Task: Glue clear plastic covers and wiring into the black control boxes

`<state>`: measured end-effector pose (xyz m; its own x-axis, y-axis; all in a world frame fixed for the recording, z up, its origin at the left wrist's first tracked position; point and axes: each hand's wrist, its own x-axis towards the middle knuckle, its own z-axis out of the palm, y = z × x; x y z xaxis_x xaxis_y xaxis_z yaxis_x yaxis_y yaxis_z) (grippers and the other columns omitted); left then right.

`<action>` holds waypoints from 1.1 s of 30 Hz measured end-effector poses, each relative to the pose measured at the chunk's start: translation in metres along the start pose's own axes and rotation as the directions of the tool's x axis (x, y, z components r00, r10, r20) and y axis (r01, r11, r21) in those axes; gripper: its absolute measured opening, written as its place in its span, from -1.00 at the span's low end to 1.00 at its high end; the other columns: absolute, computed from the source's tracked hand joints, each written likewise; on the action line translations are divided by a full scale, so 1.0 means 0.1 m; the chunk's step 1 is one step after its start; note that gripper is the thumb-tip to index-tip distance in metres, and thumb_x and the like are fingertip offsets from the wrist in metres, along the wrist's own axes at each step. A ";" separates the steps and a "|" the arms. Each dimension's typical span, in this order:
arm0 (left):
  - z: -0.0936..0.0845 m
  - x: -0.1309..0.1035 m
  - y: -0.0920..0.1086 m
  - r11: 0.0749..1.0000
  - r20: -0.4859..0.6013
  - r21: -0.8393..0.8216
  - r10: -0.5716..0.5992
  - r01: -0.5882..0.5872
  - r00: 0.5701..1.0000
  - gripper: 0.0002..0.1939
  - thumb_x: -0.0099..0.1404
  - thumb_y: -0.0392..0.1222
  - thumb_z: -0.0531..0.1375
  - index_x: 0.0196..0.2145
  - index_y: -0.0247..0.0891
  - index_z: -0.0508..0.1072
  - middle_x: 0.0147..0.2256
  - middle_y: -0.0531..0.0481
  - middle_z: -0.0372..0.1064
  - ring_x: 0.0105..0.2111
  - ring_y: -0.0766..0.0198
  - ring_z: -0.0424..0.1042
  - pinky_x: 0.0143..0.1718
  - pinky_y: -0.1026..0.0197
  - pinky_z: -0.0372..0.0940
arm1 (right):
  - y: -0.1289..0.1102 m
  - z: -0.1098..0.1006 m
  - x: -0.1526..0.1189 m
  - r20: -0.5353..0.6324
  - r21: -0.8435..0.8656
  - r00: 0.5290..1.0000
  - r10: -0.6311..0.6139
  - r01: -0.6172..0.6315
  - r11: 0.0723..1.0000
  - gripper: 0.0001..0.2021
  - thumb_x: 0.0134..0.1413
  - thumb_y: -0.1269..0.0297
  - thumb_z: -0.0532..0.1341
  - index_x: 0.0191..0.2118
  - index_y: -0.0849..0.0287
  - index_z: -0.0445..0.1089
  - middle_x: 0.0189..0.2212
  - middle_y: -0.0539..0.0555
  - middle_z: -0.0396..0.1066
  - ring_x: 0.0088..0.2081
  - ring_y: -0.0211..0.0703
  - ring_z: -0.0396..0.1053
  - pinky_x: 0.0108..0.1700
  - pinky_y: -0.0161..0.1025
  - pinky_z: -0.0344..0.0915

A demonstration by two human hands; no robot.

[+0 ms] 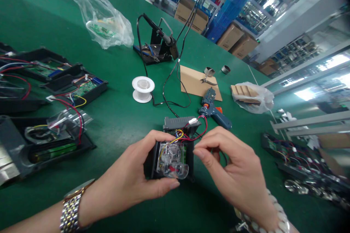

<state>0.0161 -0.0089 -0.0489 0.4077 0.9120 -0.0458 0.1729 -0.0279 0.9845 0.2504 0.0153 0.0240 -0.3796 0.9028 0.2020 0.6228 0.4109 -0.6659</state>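
Observation:
My left hand (136,167) is wrapped round a black plastic housing (189,164), thumb at the near edge and fingers over the far side. Inside the housing sits a clear plastic part (172,156) with a small red piece in it. Yellow and red wires (203,131) run from it to a dark grey cover (177,121) standing open behind, where a white connector (193,121) shows. My right hand (232,167) is closed in a pinch at the housing's right edge. Whatever its fingertips hold is too small or hidden to tell.
A glue gun (212,109) and cardboard sheet (191,80) lie ahead to the right. Beyond are a solder spool (142,89) and a soldering iron (161,32) on its stand. Opened housings (79,87) line the left; more wired units (295,156) lie right.

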 end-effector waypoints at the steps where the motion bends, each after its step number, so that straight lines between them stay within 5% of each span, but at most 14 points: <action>1: 0.00 0.00 0.00 1.000 -0.002 0.000 -0.003 0.003 1.000 -0.39 0.25 -0.01 0.44 0.16 0.06 0.27 0.02 0.10 0.50 -0.02 0.12 0.52 -0.18 0.23 0.42 | 0.00 0.02 -0.05 0.024 0.000 1.000 -0.003 0.003 1.000 -0.92 0.33 0.42 0.31 -0.23 0.11 0.50 -0.33 -0.03 0.44 -0.30 -0.26 0.38 -0.31 -0.23 0.29; 7: 0.04 -0.01 0.00 0.999 -0.036 0.012 -0.030 0.031 0.999 -0.42 0.29 0.10 0.42 0.15 0.07 0.29 0.05 0.06 0.47 0.05 0.06 0.48 -0.12 0.19 0.42 | 0.06 0.14 -0.16 0.005 -0.002 1.000 -0.008 0.008 1.000 -0.86 0.34 0.48 0.26 -0.11 0.13 0.52 -0.26 0.02 0.47 -0.18 -0.20 0.42 -0.16 -0.19 0.37; 12: 0.06 0.03 0.07 0.991 -0.132 0.129 0.056 -0.039 0.990 -0.38 0.25 0.07 0.46 0.16 0.05 0.31 0.15 0.00 0.37 0.16 0.02 0.39 0.16 0.01 0.33 | 0.08 0.23 -0.27 0.029 0.094 0.998 0.050 -0.052 0.994 -0.74 0.24 0.51 0.25 0.00 0.13 0.47 -0.07 0.11 0.46 -0.03 -0.06 0.41 -0.05 -0.07 0.41; 18: -0.01 0.14 0.23 0.945 -0.112 0.327 0.070 -0.030 0.991 -0.45 0.18 0.03 0.48 0.07 0.00 0.42 0.01 0.01 0.49 -0.04 0.01 0.54 -0.01 -0.04 0.45 | 0.09 0.32 -0.32 -0.032 0.124 0.998 0.062 -0.058 0.991 -0.74 0.27 0.49 0.26 0.03 0.12 0.47 -0.08 0.08 0.47 -0.06 -0.08 0.41 -0.02 -0.07 0.40; 21: 0.01 0.17 0.28 0.975 -0.166 0.215 -0.027 0.063 0.986 -0.47 0.13 0.06 0.50 -0.02 -0.07 0.44 -0.06 0.03 0.54 -0.16 0.07 0.61 -0.16 0.07 0.52 | 0.10 0.35 -0.33 -0.063 0.151 0.994 0.086 -0.076 0.986 -0.72 0.25 0.49 0.27 0.05 0.13 0.46 -0.07 0.07 0.46 -0.08 -0.11 0.41 -0.09 -0.14 0.40; 26: 0.06 0.20 0.35 0.950 -0.173 -0.228 -0.256 0.214 0.951 -0.53 0.16 0.15 0.47 -0.13 -0.17 0.50 -0.25 0.05 0.57 -0.33 0.22 0.56 -0.38 0.28 0.49 | 0.08 0.41 -0.33 -0.113 0.141 0.986 0.121 -0.104 0.985 -0.71 0.19 0.48 0.30 0.02 0.15 0.44 -0.09 0.06 0.45 -0.07 -0.09 0.41 -0.10 -0.14 0.37; 33: 0.09 0.21 0.37 0.944 -0.195 -0.248 -0.271 0.220 0.943 -0.56 0.18 0.17 0.46 -0.11 -0.11 0.55 -0.19 0.05 0.58 -0.28 0.19 0.53 -0.33 0.25 0.50 | 0.03 0.47 -0.19 -0.190 0.114 0.961 0.200 -0.181 0.977 -0.83 0.11 0.43 0.37 -0.20 0.14 0.42 -0.27 0.00 0.44 -0.21 -0.11 0.40 -0.15 -0.12 0.31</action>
<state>0.0389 0.0059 -0.0153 0.1629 0.9471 -0.2766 0.0306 0.2754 0.9609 0.2272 -0.0066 -0.0157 -0.1104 0.9741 0.1972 0.5993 0.2235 -0.7687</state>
